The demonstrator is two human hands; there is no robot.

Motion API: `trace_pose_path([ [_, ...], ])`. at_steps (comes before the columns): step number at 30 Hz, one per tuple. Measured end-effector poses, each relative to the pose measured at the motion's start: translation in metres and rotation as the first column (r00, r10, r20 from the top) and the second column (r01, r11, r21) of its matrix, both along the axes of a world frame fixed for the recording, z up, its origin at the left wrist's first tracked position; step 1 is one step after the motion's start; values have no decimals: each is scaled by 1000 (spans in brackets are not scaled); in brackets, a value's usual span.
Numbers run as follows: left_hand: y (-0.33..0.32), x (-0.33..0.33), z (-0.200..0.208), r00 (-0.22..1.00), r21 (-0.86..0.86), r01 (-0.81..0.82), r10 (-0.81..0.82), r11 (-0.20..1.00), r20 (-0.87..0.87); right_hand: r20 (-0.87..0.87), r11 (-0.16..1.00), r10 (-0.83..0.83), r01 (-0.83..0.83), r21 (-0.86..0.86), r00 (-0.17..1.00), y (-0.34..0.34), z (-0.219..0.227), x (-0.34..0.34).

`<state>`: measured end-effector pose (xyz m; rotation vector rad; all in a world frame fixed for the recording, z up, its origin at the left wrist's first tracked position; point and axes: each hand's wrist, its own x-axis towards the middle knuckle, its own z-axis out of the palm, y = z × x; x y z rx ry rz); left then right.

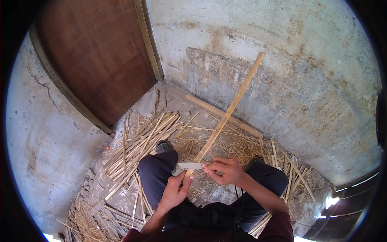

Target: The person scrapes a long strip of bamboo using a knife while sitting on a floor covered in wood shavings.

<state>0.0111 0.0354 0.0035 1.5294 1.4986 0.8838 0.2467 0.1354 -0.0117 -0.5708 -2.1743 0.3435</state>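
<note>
Left hand [175,189] closed round knife handle, blade [190,165] pointing right. Right hand [225,169] pinching lower end of one long bamboo strip [229,108], slanting up toward wall [282,60]. One thick pole [223,115] along wall base. Split-strip pile [141,143] left of knees, uncountable. Shavings [238,145] underfoot. Brown door [96,56] upper left.

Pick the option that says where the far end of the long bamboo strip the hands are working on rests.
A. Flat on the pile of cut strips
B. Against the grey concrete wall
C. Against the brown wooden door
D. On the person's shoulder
B: the long bamboo strip rises from between the left hand and right hand, and its top leans on the concrete wall, right of the door.
</note>
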Motion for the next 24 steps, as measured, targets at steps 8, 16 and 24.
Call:
trace_pose_path([
  [8, -14, -6, -16, 1000, -38, -18, 18, 999, -1, -201, 980, -106, 68, -187, 974, 34, -7, 15],
  [16, -10, -5, -14, 999, -1, -14, 14, 1000, 37, -82, 998, 2, -8, -70, 997, 12, -5, 5],
  [24, -14, -9, -13, 998, -40, 27, -25, 999, 58, -132, 982, -107, 83, -171, 985, 37, -2, 27],
])
